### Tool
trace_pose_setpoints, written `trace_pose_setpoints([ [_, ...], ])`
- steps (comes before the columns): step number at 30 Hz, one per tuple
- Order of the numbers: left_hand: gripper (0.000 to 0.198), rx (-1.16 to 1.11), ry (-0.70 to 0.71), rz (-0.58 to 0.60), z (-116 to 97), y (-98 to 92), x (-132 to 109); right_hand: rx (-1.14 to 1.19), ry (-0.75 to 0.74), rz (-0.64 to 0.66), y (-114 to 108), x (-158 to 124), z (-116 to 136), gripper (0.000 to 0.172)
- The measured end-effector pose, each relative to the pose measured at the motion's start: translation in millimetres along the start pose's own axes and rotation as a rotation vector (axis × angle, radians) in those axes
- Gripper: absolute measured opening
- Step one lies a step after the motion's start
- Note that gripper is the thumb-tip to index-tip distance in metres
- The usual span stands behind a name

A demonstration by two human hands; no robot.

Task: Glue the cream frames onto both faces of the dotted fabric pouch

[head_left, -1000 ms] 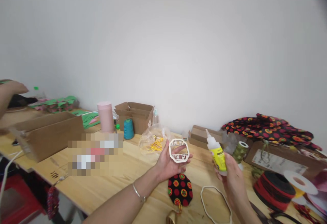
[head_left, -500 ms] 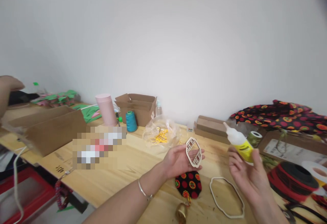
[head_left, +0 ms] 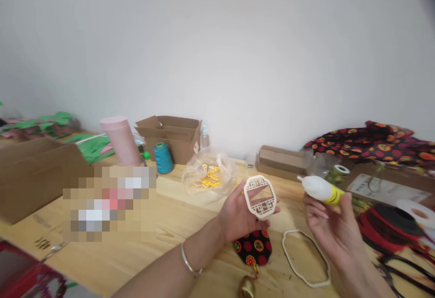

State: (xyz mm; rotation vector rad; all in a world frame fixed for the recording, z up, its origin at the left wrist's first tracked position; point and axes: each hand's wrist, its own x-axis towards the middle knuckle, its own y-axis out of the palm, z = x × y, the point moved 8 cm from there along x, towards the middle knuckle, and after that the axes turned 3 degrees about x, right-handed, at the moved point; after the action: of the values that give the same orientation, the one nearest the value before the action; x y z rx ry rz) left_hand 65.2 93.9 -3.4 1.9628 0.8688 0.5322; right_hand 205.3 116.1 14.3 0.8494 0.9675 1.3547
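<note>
Held up in my left hand (head_left: 234, 218) is a pale wooden fretwork frame (head_left: 249, 198) with lattice patterns at its top and bottom. My right hand (head_left: 335, 228) is wrapped round a white glue bottle (head_left: 319, 188) with a yellow label, its nozzle pointing left towards the frame but apart from it. Below my left hand, a black patterned fabric piece (head_left: 253, 248) lies on the table, partly covered by the hand. A brass bell (head_left: 246, 286) hangs off its lower end by a yellow cord. A plain wooden outline frame (head_left: 288, 253) lies to the right of the fabric.
At the back stand an open cardboard box (head_left: 183, 146), a teal thread spool (head_left: 164, 158), a pink cylinder (head_left: 120, 141) and a plastic bag (head_left: 193, 175) with yellow cords. On the right are patterned cloth (head_left: 370, 144), a red-and-black cord spool (head_left: 384, 228) and black-handled scissors (head_left: 408, 264).
The fretwork frame has turned to face me more squarely. In my right hand the glue bottle has tipped closer to level. My view has shifted slightly to the right.
</note>
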Motion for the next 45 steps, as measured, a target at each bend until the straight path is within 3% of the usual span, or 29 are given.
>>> trace_pose_setpoints([
  [5, 0.061, -0.037, -0.006, -0.029, -1.9, -2.0, 0.4, -0.011, 0.015, -0.063, -0.2, 4.5, 2.6, 0.044],
  [10, 0.056, -0.040, -0.010, -0.065, -1.2, -1.9, 1.0, -0.094, -0.002, 0.019, 30.2, 6.6, -1.8, 0.033],
  [14, 0.042, -0.047, 0.000, -0.082, -0.7, -1.8, 0.3, -0.378, -0.335, 0.056, 41.2, 2.8, 3.4, 0.032],
  [17, 0.031, -0.064, 0.006, -0.108, -1.6, -4.7, 0.1, -0.586, -0.613, -0.012, 32.7, -9.9, 11.3, 0.033],
  [21, 0.031, -0.059, -0.005, -0.157, -2.4, -10.0, 1.6, -0.727, -0.793, -0.139, 17.4, -26.1, 23.3, 0.034],
  [25, 0.043, -0.022, -0.073, -0.189, 1.5, -13.6, 2.8, -0.830, -0.882, -0.195, 19.8, -35.5, 29.8, 0.041],
  [31, 0.055, 0.007, -0.098, -0.226, 0.2, -18.4, 2.0, -0.836, -0.844, -0.153, 33.4, -41.2, 21.1, 0.053],
  [39, 0.061, 0.041, -0.138, -0.210, 5.4, -14.3, 1.4, -0.748, -0.736, -0.147, 23.2, -34.3, 15.6, 0.044],
  [41, 0.050, 0.046, -0.094, -0.221, 4.6, -13.8, 1.7, -0.614, -0.615, -0.077, 22.8, -27.0, 5.3, 0.040],
  [45, 0.032, 0.207, 0.086, -0.345, -6.2, -19.9, 1.2, -0.208, -0.183, -0.039, 17.4, -10.3, -27.9, 0.029],
])
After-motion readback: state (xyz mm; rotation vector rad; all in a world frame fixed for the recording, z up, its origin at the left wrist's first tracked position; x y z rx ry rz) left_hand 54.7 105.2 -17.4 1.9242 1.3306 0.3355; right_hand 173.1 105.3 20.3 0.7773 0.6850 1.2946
